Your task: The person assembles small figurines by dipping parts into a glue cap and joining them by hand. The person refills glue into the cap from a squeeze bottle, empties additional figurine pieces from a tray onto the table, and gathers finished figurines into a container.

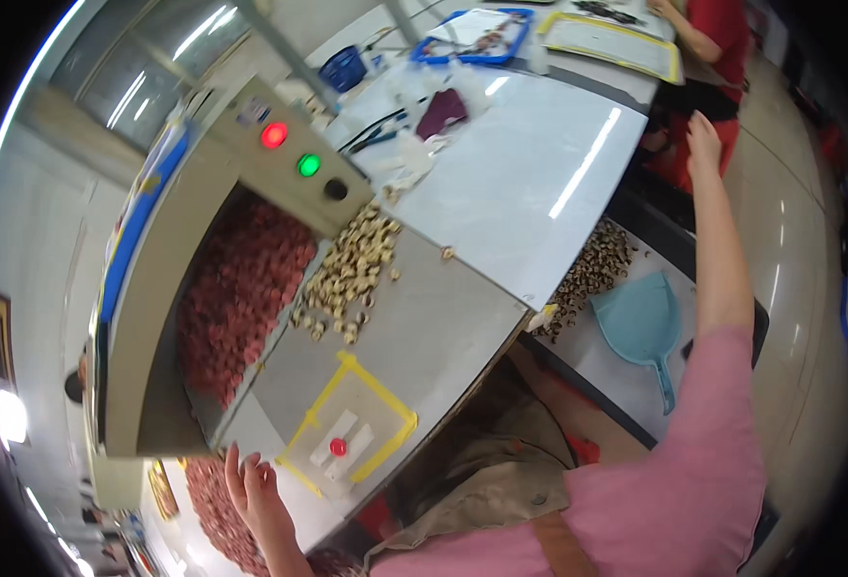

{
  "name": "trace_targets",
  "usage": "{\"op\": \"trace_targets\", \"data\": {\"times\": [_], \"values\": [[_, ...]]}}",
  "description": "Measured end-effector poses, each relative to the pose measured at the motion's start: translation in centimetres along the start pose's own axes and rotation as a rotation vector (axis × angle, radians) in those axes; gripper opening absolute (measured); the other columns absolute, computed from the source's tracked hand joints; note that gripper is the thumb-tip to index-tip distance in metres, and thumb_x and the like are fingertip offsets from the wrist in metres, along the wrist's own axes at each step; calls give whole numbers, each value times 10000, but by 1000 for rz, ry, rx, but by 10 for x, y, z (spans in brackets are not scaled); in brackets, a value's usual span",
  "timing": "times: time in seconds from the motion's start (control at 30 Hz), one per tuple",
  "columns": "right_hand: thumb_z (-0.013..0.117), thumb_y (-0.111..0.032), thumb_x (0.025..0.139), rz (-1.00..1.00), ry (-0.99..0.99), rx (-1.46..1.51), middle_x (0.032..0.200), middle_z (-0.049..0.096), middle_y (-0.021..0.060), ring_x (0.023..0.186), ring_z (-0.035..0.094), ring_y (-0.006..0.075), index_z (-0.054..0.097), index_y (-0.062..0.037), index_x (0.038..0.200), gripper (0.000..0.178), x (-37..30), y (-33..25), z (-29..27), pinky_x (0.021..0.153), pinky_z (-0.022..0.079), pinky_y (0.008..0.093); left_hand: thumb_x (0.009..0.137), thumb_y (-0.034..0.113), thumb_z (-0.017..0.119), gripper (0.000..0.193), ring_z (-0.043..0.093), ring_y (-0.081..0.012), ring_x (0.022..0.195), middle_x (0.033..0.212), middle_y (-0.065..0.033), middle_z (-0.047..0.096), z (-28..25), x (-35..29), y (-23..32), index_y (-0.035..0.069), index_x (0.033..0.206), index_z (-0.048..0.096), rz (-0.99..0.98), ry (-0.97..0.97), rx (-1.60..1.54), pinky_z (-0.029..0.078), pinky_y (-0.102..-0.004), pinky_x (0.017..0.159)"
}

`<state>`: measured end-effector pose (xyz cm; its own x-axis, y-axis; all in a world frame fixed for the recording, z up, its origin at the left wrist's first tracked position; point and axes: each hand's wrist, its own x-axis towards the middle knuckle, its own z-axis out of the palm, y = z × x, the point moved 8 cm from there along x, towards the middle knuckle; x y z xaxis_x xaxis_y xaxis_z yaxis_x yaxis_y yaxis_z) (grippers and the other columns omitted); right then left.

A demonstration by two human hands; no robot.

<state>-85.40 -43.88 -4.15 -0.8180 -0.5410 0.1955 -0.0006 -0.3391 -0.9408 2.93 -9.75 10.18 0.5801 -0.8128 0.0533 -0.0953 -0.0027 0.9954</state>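
The left hand [259, 490] has its grip spread and holds nothing. A long pile of pink bits [211, 505] lies just left of it, running up toward the machine [160, 317]. The right hand [703, 149] is much farther off, its grip loose and empty.

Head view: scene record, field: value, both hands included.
left: bare left hand, fingers loosely bent, nothing visibly held, near beige metal machine and small pinkish pieces
right: bare right hand, outstretched, nothing visibly held
controls: lit round red light, lit green light, round black knob
inside machine: heap of small maroon pieces
beside machine: loose cream-and-brown pieces; round red button framed by yellow tape
lower right: pale blue plastic dustpan beside small dark-brown pieces
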Motion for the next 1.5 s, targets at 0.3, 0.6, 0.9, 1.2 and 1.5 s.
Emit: {"op": "trace_targets", "data": {"times": [0.3, 0.6, 0.9, 1.2, 1.5], "values": [[519, -198, 964, 29, -546, 34, 1155, 590, 21, 1048, 536, 78, 537, -76, 1235, 298, -232, -129, 98, 863, 407, 233, 869, 135, 590, 124, 598, -177, 854, 870, -66, 649, 120, -79, 142, 63, 969, 608, 720, -583, 310, 451, -366, 798], [589, -292, 887, -768, -1396, -682, 1344, 453, 213, 1284, 416, 323, 393, 0, 1339, 573, -487, -129, 234, 1048, 328, 397, 928, 405, 394, 192, 471, -155, 769, 729, 75, 559, 119, -167, 207, 259, 903, 516, 950, -226, 166, 296, -425, 925], [608, -336, 868, -889, -1094, -586, 1141, 576, 209, 1065, 541, 382, 512, 17, 1153, 464, -493, -111, 324, 869, 448, 444, 908, 247, 502, 111, 522, -180, 720, 730, 4, 579, 58, -174, 202, 176, 831, 540, 1050, 60, 324, 397, -408, 824], [441, -434, 943, -503, -1176, -608, 1128, 606, 244, 1109, 550, 362, 593, 33, 1143, 530, -466, -43, 383, 931, 408, 407, 761, 60, 672, 155, 609, -204, 822, 878, -44, 657, -64, -150, 145, 116, 895, 616, 870, 296, 779, 436, -405, 841], [460, -363, 980, -564, -1245, -440, 1182, 571, 125, 1099, 524, 228, 543, 18, 1211, 453, -556, -141, 371, 960, 381, 316, 756, 71, 712, 512, 479, -301, 1130, 1182, -105, 534, -228, -141, -27, 74, 1235, 531, 325, 579, 983, 380, -389, 947]]}}
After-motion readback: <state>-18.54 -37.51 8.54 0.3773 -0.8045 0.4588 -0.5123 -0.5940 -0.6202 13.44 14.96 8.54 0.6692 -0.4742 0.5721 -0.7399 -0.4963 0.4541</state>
